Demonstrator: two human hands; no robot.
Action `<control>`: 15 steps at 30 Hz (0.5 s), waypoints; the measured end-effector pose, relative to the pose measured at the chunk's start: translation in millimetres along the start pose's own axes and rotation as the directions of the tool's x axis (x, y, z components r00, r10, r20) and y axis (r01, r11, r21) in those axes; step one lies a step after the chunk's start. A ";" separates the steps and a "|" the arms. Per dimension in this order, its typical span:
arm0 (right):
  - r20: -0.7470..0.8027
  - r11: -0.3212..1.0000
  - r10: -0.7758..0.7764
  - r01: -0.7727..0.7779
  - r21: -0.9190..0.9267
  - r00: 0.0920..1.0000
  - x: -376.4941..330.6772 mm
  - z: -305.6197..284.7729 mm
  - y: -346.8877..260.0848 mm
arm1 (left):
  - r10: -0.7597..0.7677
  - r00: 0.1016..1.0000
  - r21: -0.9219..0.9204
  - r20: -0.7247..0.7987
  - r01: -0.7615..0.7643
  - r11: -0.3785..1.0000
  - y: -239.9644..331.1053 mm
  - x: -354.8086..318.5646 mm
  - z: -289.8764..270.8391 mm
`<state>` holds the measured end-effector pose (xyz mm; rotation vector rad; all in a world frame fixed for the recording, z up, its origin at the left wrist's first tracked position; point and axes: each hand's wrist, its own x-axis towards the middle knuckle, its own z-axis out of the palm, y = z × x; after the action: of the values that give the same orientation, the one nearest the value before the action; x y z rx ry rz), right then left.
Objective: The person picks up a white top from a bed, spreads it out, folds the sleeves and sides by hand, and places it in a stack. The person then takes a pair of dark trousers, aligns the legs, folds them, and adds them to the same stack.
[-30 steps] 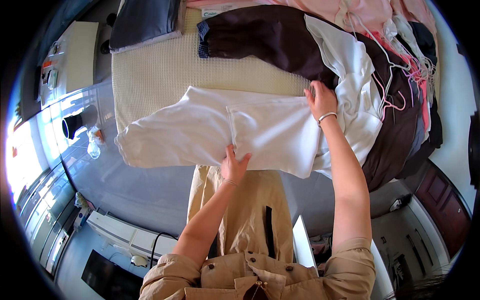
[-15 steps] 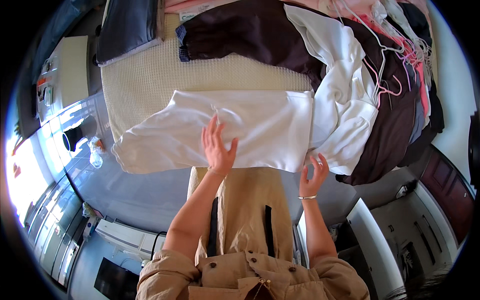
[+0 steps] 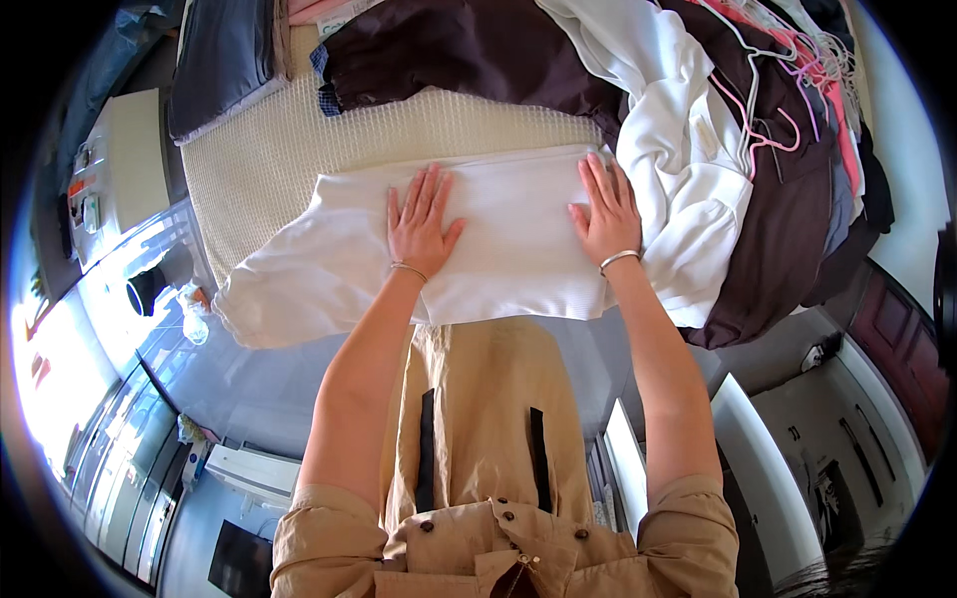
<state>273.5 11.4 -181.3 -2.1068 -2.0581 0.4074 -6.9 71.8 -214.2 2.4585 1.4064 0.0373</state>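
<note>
A smooth white garment, perhaps a top, lies along the near edge of the bed. It narrows toward a gathered end at the left. My left hand rests flat on its middle, fingers extended and pointing away from me. Toward its right end, my right hand also presses flat, fingers stretched out. Neither hand grips anything. Beside my right hand, more crumpled white cloth lies over a dark brown garment; whether it belongs to the same piece I cannot tell.
A cream waffle-weave cover lies beneath the clothes. Folded dark garments are stacked at the far left. White and pink hangers lie tangled on the clothes at the far right. An open white cabinet door stands at the lower right.
Both hands have come down flat on the white garment; my right hand has moved farther away from me, off the near right corner. The small raised fold at the left fingertips is smoothed out.
</note>
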 end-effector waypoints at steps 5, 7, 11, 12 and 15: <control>-0.258 0.971 0.132 -0.072 0.229 0.957 -40.6 -20.9 -37.8 | -0.073 0.997 0.042 0.006 0.073 0.996 2.6 -6.1 -7.9; -0.298 0.929 0.276 -0.175 0.327 0.914 -89.9 -28.3 -56.3 | -0.114 0.990 -0.034 -0.083 0.112 0.993 11.2 -11.4 -7.9; -0.135 0.630 0.705 -0.528 0.570 0.696 -174.1 7.2 -68.9 | -0.053 0.995 -0.142 -0.082 0.041 0.989 39.6 -29.2 -9.7; -0.021 0.467 0.791 -0.580 0.667 0.612 -181.6 14.2 -71.0 | -0.015 0.999 -0.114 -0.039 0.010 0.993 37.8 -33.7 -7.6; 0.280 0.141 0.768 -0.579 0.803 0.576 -186.3 33.8 -55.6 | 0.098 0.991 -0.043 0.093 -0.094 0.995 18.2 -40.1 -0.5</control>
<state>208.1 -174.8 -181.9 -2.0489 -0.3164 1.0055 -12.5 29.5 -203.5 2.4601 1.2364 -0.0309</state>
